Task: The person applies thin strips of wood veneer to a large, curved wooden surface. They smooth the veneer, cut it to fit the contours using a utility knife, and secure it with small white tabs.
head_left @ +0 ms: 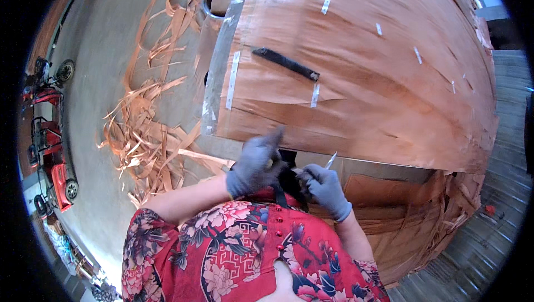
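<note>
My left hand, in a grey glove, hovers just off the near edge of the veneer sheet. One of its fingers points outward; the others are smeared by motion. My right hand, gloved alike, is closed in front of my chest, and a thin, pale, pointed blade-like tool sticks up from it. Dark material shows between the hands; its kind is unclear. A long black bar lies on the reddish-brown veneer, which carries several short white tape strips.
Curled veneer offcuts are heaped on the grey floor to the left. More veneer sheets are stacked below the table's near edge at right. A red wheeled vehicle stands at the far left.
</note>
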Demonstrator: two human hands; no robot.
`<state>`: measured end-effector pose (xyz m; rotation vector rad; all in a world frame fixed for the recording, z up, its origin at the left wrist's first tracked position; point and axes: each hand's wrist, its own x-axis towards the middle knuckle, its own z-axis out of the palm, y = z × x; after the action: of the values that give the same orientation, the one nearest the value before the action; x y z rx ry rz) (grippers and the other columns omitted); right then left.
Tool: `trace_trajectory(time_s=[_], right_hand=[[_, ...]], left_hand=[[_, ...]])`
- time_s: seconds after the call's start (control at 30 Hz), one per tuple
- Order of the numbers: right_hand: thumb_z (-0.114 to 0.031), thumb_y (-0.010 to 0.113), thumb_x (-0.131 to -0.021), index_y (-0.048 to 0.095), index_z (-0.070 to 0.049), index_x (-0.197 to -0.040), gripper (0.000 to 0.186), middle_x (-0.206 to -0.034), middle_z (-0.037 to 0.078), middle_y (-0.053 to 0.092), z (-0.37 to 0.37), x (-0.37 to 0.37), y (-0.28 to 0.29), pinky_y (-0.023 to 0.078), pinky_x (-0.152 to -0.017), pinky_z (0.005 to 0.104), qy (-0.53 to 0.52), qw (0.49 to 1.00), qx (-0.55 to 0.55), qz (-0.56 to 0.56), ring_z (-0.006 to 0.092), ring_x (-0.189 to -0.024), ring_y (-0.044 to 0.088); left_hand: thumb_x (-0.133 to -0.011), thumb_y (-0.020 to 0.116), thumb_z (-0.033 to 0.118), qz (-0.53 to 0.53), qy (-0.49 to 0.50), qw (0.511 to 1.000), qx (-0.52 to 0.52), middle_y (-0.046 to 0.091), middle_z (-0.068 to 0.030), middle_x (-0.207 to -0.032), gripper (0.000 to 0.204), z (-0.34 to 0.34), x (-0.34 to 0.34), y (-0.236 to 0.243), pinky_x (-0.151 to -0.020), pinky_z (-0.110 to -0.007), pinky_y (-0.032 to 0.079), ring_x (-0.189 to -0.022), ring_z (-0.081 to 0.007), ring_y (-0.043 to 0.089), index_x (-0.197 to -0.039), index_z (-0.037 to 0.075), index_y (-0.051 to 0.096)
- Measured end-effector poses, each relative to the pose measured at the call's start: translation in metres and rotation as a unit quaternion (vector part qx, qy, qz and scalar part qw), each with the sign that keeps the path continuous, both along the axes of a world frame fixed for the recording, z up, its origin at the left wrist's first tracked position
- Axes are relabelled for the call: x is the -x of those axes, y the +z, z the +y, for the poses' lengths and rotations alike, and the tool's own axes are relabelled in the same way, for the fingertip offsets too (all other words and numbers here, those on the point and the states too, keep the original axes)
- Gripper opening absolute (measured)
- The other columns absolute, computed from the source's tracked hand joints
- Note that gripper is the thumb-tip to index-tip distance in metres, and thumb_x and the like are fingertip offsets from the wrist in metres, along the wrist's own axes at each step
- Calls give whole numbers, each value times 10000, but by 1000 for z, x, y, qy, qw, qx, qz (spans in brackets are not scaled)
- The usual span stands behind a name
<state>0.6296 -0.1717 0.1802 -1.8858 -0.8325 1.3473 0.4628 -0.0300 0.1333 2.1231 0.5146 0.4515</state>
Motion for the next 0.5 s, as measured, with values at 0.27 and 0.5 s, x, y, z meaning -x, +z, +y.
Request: trace_trajectory(time_s=[0.27,0.5], right_hand=[[-265,684,-803,600,-50,-928,263,-709,115,625,22,-7,-29,464,-578,361,18,914,-201,-351,293,-628,610],[-405,767,-622,545,-68,-1004,556,-752,91,573,57,2,-52,450,-594,376,36,884,-175,-432,279,-680,587]], left_hand=[[-798,650,443,110,122,926,-341,365,-52,-1458,1030,67,55,-45,-1107,-481,150,-1406,-404,32,-1465,32,-18],[-793,632,494,134,133,920,-343,354,-30,-1466,1055,70,56,-52,-1105,-459,160,-1414,-372,9,-1462,29,-37]])
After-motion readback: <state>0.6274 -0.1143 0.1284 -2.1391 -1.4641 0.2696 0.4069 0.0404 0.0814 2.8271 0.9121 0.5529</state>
